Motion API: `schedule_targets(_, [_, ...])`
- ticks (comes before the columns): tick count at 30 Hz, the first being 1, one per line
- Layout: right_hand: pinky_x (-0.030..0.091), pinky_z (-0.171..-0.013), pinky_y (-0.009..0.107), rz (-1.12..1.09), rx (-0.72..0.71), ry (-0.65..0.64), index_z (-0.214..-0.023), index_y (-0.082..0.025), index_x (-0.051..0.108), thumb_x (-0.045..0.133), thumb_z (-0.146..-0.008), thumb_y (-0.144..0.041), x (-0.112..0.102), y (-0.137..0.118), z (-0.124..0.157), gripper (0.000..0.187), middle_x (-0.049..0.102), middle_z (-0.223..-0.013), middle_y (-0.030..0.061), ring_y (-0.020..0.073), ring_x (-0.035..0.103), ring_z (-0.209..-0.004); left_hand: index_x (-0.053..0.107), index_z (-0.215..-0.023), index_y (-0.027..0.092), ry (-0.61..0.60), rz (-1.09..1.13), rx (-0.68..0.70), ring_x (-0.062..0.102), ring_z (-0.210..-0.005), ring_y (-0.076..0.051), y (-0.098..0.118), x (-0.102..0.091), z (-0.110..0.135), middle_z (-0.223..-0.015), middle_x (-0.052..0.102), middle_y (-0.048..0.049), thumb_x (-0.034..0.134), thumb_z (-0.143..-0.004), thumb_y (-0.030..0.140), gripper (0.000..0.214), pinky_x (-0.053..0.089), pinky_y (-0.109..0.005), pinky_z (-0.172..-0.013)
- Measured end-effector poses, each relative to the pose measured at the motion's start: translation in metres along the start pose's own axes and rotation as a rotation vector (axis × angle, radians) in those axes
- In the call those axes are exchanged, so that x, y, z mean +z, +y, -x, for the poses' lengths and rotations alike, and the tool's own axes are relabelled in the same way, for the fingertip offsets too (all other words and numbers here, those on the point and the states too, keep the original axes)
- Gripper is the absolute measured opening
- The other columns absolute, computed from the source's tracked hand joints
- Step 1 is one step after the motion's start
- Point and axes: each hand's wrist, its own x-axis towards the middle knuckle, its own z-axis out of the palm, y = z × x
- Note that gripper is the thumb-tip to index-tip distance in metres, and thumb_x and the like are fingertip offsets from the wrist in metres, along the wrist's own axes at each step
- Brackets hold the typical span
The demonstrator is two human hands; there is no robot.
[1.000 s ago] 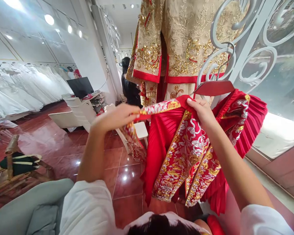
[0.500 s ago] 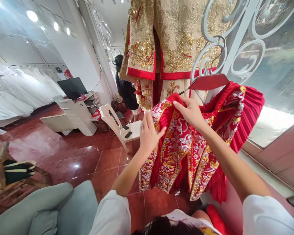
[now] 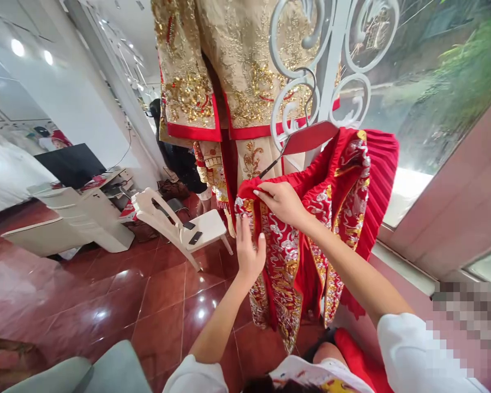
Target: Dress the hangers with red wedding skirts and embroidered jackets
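Waistband [image 3: 247,189] of the red skirt [image 3: 288,248] pinched by the right hand [image 3: 281,202], thumb and fingers closed on the red fabric near the hanger's lower end. Left hand [image 3: 250,255] open, fingers extended upward, thumb spread; fingertips laid at the embroidered edge just below the right hand. No firm grip by it can be made out.

Change noted: a second ago the embroidered edge was being drawn out leftward by the left hand. That stretch has been let go; the left hand has been brought in beside the right, and the edge now hangs down with the other panels. The hold at the waistband has been kept by the right hand. By this it is judged that the layers are being gathered at the hanger's end, with fastening there not yet confirmed.

Skirt suspended at a slant below the red hanger [image 3: 309,138], whose hook is caught on white scrollwork [image 3: 330,65]; pleats fanned out to the right. Beige-gold jacket [image 3: 237,76] hung behind. Farther left, a white chair [image 3: 210,224] with two dark phones [image 3: 195,238] on its seat.
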Motion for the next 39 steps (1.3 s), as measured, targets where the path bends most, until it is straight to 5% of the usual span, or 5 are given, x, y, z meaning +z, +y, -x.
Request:
schedule_targets(4, [0.029,-0.06,0.025,-0.05,-0.03,0.083,-0.073,-0.016,0.057,0.04,-0.094,-0.035,-0.009,-0.007,-0.003,0.032,0.053,-0.063,0.0014,0.0117,0.044,-0.058,0.033,-0.141,0.018,0.238,0.039,-0.028,0.031,-0.139,-0.025,0.013,-0.028,-0.054,-0.149,0.034,-0.0157,0.044,-0.091,0.034,0.053,0.029,-0.041,-0.114])
schedule_targets(9, [0.035,-0.076,0.031,0.18,-0.01,0.446,-0.093,-0.017,0.062,0.039,-0.093,-0.04,-0.058,0.017,-0.006,0.032,0.062,-0.09,0.0085,0.0198,0.054,-0.089,0.06,-0.11,0.014,-0.189,0.147,-0.141,0.063,-0.089,-0.019,0.01,-0.047,-0.119,-0.101,0.068,-0.0085,0.046,-0.089,0.045,0.04,0.048,-0.031,-0.084])
schedule_targets(12, [0.033,-0.077,0.035,0.3,0.151,0.607,-0.094,-0.016,0.06,0.044,-0.091,-0.043,-0.105,0.057,-0.005,0.031,0.06,-0.09,0.011,0.0233,0.051,-0.094,0.061,-0.106,0.014,-0.223,0.17,-0.124,0.062,-0.087,-0.018,0.006,-0.048,-0.129,-0.099,0.068,-0.007,0.05,-0.087,0.045,0.038,0.047,-0.029,-0.081])
schedule_targets(24, [0.019,-0.055,0.028,0.221,0.215,0.425,-0.056,-0.019,0.029,0.03,-0.088,-0.066,-0.115,0.091,0.007,0.057,0.028,-0.053,-0.0016,0.0092,0.027,-0.052,0.058,-0.11,0.015,-0.12,-0.431,0.193,0.059,-0.099,-0.027,0.079,-0.036,-0.172,-0.107,0.066,-0.0111,0.047,-0.091,0.039,0.033,0.042,-0.037,-0.085])
schedule_targets(39, [0.018,-0.059,0.032,0.443,0.315,0.139,-0.053,-0.02,0.023,0.03,-0.089,-0.067,-0.165,0.071,0.039,0.059,0.02,-0.047,-0.0016,0.01,0.018,-0.051,0.06,-0.092,0.016,-0.014,-0.565,0.106,0.063,-0.081,-0.026,0.039,-0.038,-0.164,-0.079,0.065,-0.0098,0.045,-0.083,0.057,0.044,0.043,-0.034,-0.071])
